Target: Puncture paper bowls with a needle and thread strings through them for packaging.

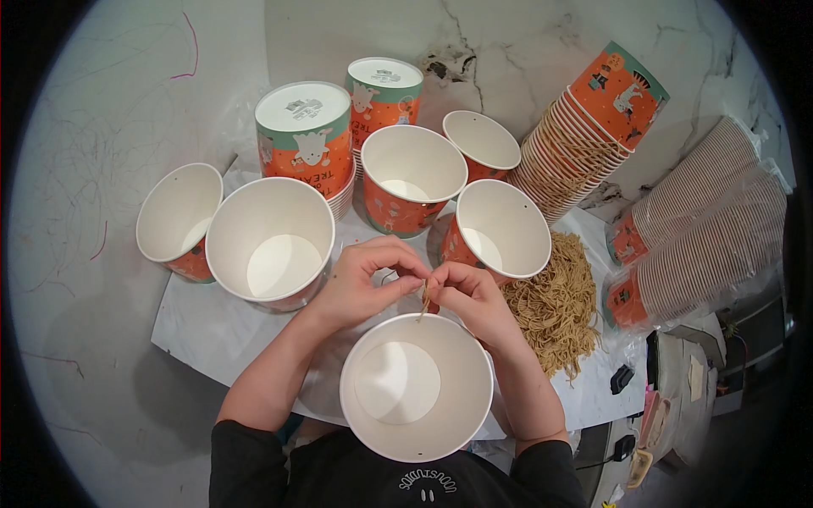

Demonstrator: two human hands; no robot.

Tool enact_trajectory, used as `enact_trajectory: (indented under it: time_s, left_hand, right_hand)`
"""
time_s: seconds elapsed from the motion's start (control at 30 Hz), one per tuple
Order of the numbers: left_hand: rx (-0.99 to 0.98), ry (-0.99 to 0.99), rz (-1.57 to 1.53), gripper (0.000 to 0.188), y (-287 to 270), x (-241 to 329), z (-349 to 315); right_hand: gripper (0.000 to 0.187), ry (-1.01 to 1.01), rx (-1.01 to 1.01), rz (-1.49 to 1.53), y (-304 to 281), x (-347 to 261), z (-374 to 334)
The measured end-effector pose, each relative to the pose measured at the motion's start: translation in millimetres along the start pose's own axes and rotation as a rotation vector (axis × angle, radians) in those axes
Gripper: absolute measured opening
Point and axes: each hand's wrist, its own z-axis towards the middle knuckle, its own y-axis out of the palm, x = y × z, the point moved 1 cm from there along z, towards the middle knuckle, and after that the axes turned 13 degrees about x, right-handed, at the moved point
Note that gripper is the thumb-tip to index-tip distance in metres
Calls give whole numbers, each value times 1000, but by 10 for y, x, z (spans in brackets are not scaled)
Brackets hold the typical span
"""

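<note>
A large white-lined paper bucket [461, 398] stands tilted at the near table edge against my body, its mouth facing up. Just beyond its far rim, my left hand [368, 279] and my right hand [472, 298] meet, fingertips pinched together. Between them is a short tan cord [424, 300], one end hanging down over the bucket's far rim. Whether it runs through a hole there I cannot tell. Right beside my right hand lies a heap of tan cords [555, 309].
Open orange paper buckets [275, 241] stand around the far side of the white table [190, 317]. Upside-down bucket stacks [309, 140] are behind them. A leaning stack [576, 144] rests at the back right, beside plastic-wrapped bucket stacks [711, 254]. Marbled wall behind.
</note>
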Motion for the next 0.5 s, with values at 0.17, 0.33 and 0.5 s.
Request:
enact_trajectory:
  time_s: [0.17, 0.33, 0.5]
  left_hand:
    - [13, -74, 15, 14, 28, 76, -6]
    - [157, -40, 34, 17, 16, -5, -13]
    - [264, 21, 165, 17, 88, 21, -37]
  right_hand:
    - [6, 180, -37, 145, -13, 43, 45]
    - [8, 315, -135, 255, -39, 81, 62]
    - [8, 366, -166, 296, -56, 193, 110]
